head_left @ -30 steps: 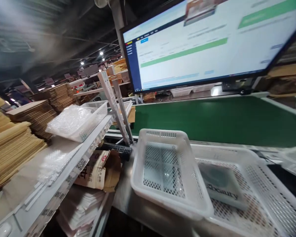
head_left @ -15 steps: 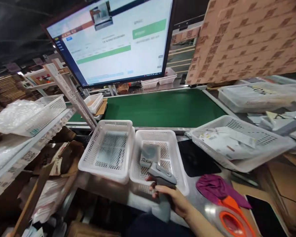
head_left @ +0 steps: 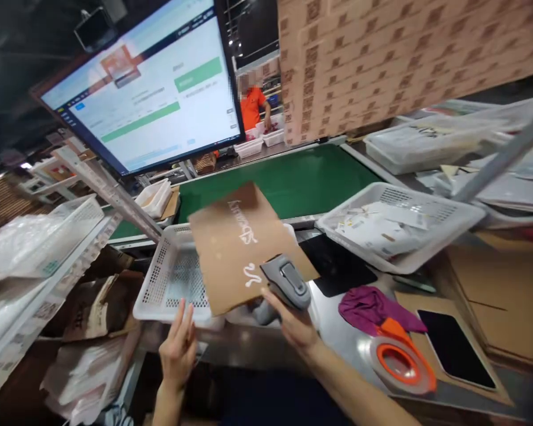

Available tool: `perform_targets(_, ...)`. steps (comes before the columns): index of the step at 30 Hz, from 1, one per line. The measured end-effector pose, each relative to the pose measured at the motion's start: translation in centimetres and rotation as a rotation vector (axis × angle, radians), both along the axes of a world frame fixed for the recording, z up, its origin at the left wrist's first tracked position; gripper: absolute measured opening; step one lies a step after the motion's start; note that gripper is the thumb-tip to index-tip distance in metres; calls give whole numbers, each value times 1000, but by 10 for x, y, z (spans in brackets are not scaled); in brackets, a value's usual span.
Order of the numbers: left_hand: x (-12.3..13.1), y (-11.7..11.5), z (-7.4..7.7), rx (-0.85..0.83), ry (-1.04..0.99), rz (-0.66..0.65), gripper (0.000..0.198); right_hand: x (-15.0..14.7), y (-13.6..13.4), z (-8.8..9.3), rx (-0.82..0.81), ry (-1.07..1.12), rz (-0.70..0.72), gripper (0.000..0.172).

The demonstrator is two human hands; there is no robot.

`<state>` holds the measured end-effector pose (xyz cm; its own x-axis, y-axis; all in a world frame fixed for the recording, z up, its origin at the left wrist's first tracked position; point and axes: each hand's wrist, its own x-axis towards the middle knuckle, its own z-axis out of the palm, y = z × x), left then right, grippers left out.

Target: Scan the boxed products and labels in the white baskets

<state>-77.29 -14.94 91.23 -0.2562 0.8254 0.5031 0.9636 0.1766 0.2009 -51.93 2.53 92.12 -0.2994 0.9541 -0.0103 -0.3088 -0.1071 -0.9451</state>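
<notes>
My right hand (head_left: 296, 324) is closed around a grey barcode scanner (head_left: 288, 279), whose head lies over the lower right of a brown cardboard sheet (head_left: 235, 254). White handwriting runs across the sheet. It is tilted above the right basket and hides most of it; whether my right fingers also grip the sheet, I cannot tell. My left hand (head_left: 177, 346) holds nothing, its fingers stretched toward the front rim of the left white basket (head_left: 153, 290). The small box seen earlier in the right basket is hidden.
A green conveyor belt (head_left: 302, 177) runs behind, below a monitor (head_left: 146, 89). On the right are a basket of papers (head_left: 382, 228), purple cloth (head_left: 373, 309), a tape roll (head_left: 400, 364) and a phone (head_left: 455, 349). A person in orange (head_left: 252, 109) stands beyond.
The cardboard sheet has appeared over the right basket, covering the box. My left hand has come into view beside the left basket. The scanner has moved slightly up, and the view has shifted.
</notes>
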Motion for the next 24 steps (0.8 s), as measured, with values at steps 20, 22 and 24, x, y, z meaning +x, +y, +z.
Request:
perform_targets(20,-57,83,155,-804,548,278,43,102,1,-110,146,-721,-144,46)
perform_targets(22,-18,97,137,-757,429,143,40,117,-11,-121,32,-568,-237,61)
perform_targets(24,23,114,103,-766,319,-26,26,137,-26,-130,-107,-512,-292,70)
